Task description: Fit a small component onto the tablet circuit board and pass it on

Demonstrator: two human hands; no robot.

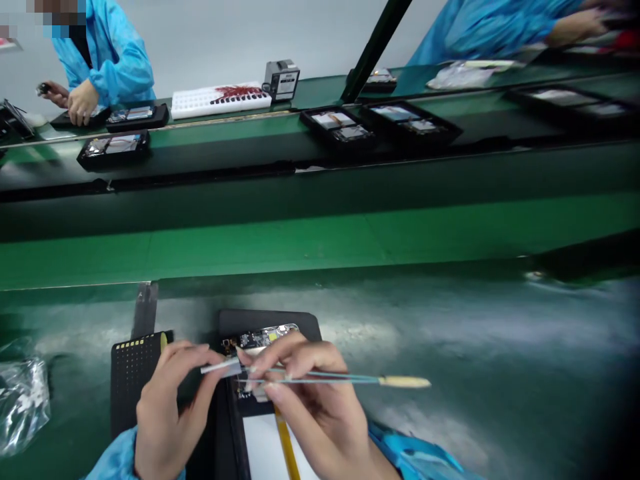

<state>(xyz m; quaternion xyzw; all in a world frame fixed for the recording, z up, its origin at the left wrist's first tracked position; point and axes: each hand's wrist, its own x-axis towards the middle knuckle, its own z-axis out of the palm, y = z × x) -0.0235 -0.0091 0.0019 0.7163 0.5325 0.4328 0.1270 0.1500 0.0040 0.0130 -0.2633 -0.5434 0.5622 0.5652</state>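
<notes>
A small grey strip [220,367] sits low centre, pinched at one end by the left hand [167,407]; the right hand [305,393] grips tweezers [340,379] closed on its other end, over a black tray [300,321] holding a circuit board [260,337]; upper left, another person's hands [75,100]

Slim tweezers [320,378] held level, small white strip [220,367] pinched

electronics assembly line | green conveyor belt [300,247] | device trays [383,127] | blue smocks [113,60]
</notes>
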